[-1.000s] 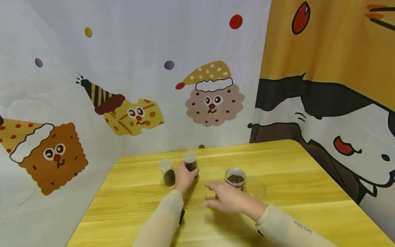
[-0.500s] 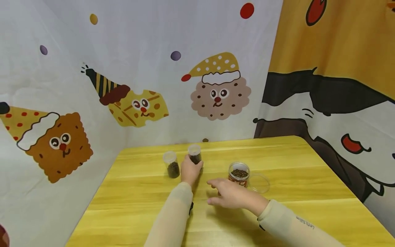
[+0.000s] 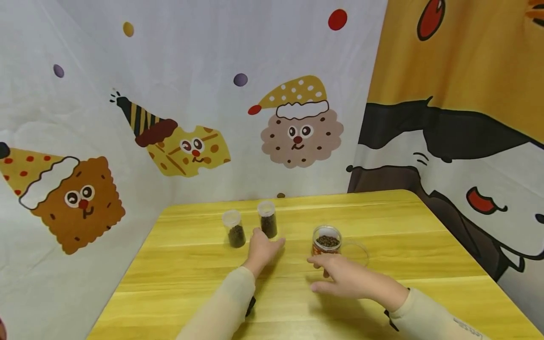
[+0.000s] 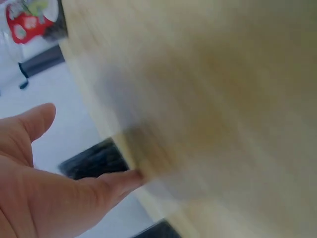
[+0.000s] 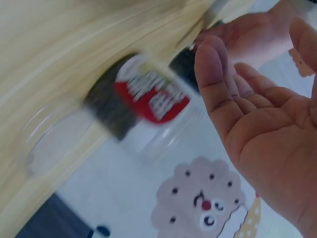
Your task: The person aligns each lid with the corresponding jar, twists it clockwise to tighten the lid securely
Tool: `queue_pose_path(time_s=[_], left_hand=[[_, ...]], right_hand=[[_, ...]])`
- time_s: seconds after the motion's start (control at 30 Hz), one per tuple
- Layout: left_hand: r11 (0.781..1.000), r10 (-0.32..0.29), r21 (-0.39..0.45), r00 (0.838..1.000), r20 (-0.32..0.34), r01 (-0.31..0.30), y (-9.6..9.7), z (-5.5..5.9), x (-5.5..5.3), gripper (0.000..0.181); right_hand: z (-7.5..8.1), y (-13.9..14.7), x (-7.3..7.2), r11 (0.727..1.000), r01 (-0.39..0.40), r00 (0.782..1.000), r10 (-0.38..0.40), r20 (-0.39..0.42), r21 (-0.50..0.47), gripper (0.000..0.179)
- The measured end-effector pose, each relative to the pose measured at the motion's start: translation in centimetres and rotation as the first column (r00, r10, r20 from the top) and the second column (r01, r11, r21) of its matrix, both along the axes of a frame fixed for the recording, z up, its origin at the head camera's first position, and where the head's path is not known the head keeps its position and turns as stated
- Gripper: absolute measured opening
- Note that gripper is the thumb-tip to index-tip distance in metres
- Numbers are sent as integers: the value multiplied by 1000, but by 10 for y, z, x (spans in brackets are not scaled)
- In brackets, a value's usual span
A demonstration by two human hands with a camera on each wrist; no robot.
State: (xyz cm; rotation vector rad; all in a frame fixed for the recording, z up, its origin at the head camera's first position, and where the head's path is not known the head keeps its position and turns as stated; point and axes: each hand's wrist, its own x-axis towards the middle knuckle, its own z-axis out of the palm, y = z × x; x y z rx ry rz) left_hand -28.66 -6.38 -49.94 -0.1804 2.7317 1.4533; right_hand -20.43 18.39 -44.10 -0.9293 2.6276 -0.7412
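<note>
My left hand (image 3: pixel 263 249) is just in front of a clear jar of dark contents (image 3: pixel 268 225), its thumb held out to the side. In the left wrist view the fingers (image 4: pixel 116 186) look straight and grip nothing. A second, similar clear jar (image 3: pixel 234 231) stands to the left of the first. My right hand (image 3: pixel 350 277) hovers with spread fingers in front of a lidless wide jar (image 3: pixel 326 243) of brown beans or pellets. That jar carries a red label (image 5: pixel 153 94) in the right wrist view. A clear round lid (image 5: pixel 54 136) lies beside it.
All the jars stand on a yellow wood-grain table (image 3: pixel 182 269). Behind its far edge hangs a white cloth (image 3: pixel 191 56) with cartoon prints. A second printed cloth (image 3: pixel 450 108) borders the right side.
My left hand has let go of the clear jar and drawn back toward me. My right hand has moved right, closer to the open jar.
</note>
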Motion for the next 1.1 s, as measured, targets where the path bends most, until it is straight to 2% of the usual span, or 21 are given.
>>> queue_pose_path(time_s=[0.07,0.17,0.23,0.37,0.47,0.53,0.67,0.77,0.9,1.1], left_hand=[[998,-62,2,997,37,62,-7,6,10,100],[984,-180,-7,981,73,180,-18,16,27,100],[963,-264,-27,961,82,267,-25,21,40,95],[907,-403,-87,910,95,411,-29,25,61,83],[876,-461,-105,881,109,471,-23,27,69,81],[863,-480,-120,870,113,491,-16,28,71,81],[851,-490,-151,865,110,502,2,27,69,83],[856,-483,-151,869,108,495,19,23,64,89],[879,-452,-125,888,85,459,46,21,56,101],[918,-396,19,918,-8,396,80,21,43,108]], right_hand=[[2,15,3,1000,13,1000,-13,2,-12,69],[3,38,4,998,61,998,-61,-14,-14,65],[2,52,3,995,102,995,-102,-24,-3,65],[-4,75,-5,977,208,977,-206,-59,39,64],[-8,86,-14,958,283,957,-278,-89,54,63],[-11,90,-19,949,310,947,-302,-109,61,64],[-17,93,-27,942,324,939,-310,-152,84,65],[-19,93,-31,933,339,931,-315,-188,117,65],[-24,91,-36,922,356,921,-319,-224,152,66],[-35,88,-47,925,342,928,-306,-212,165,71]])
